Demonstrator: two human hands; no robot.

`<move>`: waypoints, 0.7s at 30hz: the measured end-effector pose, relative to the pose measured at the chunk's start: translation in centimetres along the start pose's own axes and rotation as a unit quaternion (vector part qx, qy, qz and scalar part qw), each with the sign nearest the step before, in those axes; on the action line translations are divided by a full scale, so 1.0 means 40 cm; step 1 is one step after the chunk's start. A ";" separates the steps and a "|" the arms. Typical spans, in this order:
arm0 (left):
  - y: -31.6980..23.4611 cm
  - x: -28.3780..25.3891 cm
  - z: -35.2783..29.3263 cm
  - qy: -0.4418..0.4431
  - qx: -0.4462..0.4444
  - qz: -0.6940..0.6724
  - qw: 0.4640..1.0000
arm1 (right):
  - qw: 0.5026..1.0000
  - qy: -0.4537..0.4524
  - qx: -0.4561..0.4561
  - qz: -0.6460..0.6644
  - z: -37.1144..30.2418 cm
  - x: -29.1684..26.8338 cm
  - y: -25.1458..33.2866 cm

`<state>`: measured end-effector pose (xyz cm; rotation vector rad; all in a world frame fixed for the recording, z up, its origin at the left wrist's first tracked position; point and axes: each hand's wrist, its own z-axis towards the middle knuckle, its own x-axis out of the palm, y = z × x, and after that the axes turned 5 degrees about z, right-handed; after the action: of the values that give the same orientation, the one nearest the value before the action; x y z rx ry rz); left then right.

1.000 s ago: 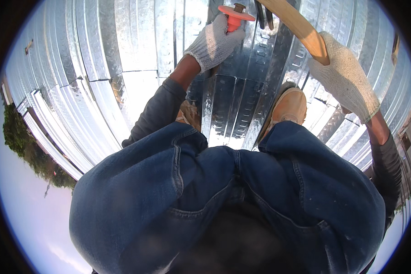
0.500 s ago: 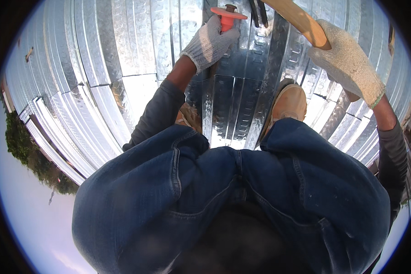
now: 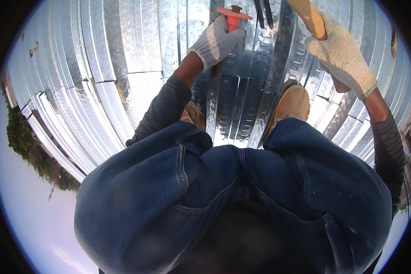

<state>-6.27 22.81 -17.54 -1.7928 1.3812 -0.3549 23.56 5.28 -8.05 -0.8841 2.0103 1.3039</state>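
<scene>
My left hand (image 3: 215, 44), in a pale knit work glove, is closed round the red grip of a chisel (image 3: 233, 15). A flat red guard flares above the fingers, and the chisel's dark metal end stands over it. The chisel's tip is hidden below the hand, near the ribbed metal panels (image 3: 144, 50). In the same kind of glove, my right hand (image 3: 342, 57) grips a thick wooden tool handle (image 3: 309, 16). That handle runs up and left out of the picture, so the tool's head does not show.
Two dark prongs (image 3: 263, 13) stand just right of the chisel. My tan shoes (image 3: 293, 102) rest on the shiny panels, whose seams and raised ribs run away from me. Stacked metal strips (image 3: 59, 137) lie at the left edge, with green trees (image 3: 29, 146) beyond.
The whole view has shifted slightly right. My right hand and the wooden handle have moved a little left, nearer the chisel. My left hand keeps its hold.
</scene>
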 end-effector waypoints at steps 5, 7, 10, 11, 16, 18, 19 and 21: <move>0.005 -0.013 -0.020 -0.045 0.017 0.038 0.998 | 0.993 0.069 0.036 0.094 -0.027 0.022 0.008; -0.002 -0.004 -0.018 -0.010 0.012 0.037 0.999 | 0.979 0.078 0.111 0.151 -0.035 -0.006 0.079; -0.011 0.026 -0.017 -0.070 0.038 0.143 0.987 | 0.959 0.070 0.198 0.193 -0.030 -0.044 0.187; -0.015 0.029 -0.023 -0.068 0.048 0.141 0.987 | 0.955 0.073 0.210 0.198 -0.033 -0.048 0.191; -0.062 0.050 -0.070 -0.069 0.101 0.101 0.987 | 0.930 0.065 0.280 0.230 -0.050 -0.068 0.233; -0.074 0.052 -0.082 -0.060 0.102 0.093 0.989 | 0.923 0.060 0.299 0.233 -0.059 -0.082 0.251; -0.079 0.055 -0.089 -0.056 0.102 0.090 0.989 | 0.920 0.058 0.308 0.235 -0.061 -0.088 0.257; -0.089 0.083 -0.108 -0.004 0.137 0.071 0.988 | 0.915 0.043 0.315 0.247 -0.071 -0.096 0.265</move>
<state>-5.54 18.16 -13.04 -1.4628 1.3726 -0.4382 17.29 6.68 1.65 -0.1290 2.5987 0.7404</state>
